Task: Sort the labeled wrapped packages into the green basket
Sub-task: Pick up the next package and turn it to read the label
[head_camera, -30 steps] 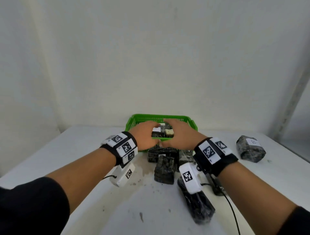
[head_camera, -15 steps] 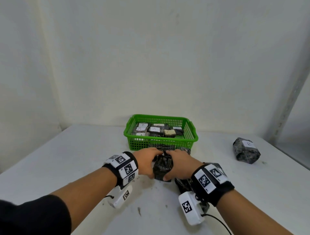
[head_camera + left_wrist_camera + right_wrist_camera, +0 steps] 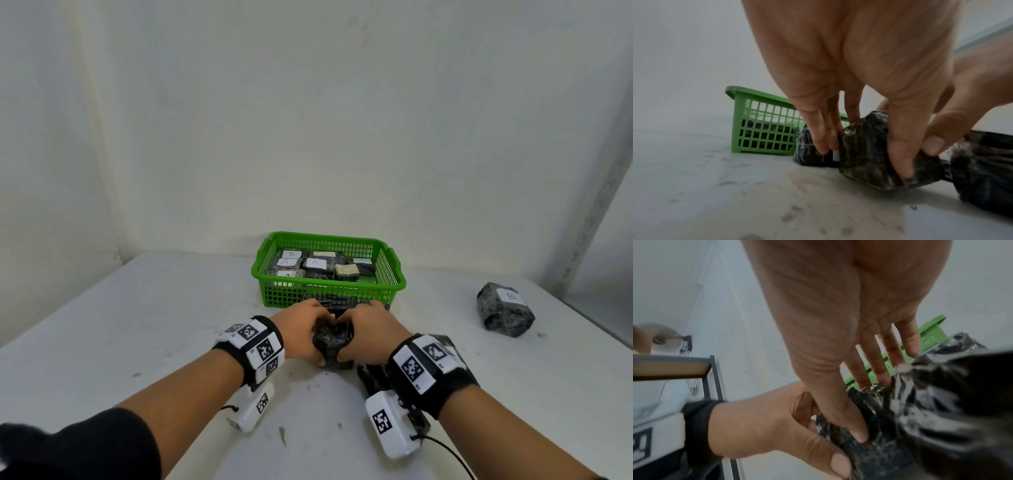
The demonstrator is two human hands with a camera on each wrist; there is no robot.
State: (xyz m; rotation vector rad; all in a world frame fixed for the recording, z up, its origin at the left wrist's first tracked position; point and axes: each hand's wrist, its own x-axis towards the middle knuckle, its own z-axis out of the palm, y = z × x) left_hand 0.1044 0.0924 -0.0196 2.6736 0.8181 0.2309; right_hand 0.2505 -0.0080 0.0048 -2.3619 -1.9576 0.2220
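The green basket (image 3: 329,294) stands mid-table and holds several dark wrapped packages with white letter labels. In front of it both my hands grip one dark wrapped package (image 3: 334,342) that sits on the table. My left hand (image 3: 310,334) holds its left side, fingers behind and thumb in front (image 3: 900,154). My right hand (image 3: 358,337) holds its right side, thumb pressed into the wrap (image 3: 855,430). No label shows on this package (image 3: 865,151). Another dark package (image 3: 339,303) lies between it and the basket.
A wrapped package labeled B (image 3: 505,310) lies alone at the right of the white table. One more dark package (image 3: 373,373) lies under my right wrist. The wall stands just behind the basket. A metal shelf (image 3: 674,368) shows in the right wrist view.
My hands drew back from over the basket to the table in front of it and closed on a dark package there. Over the last half second they barely moved.
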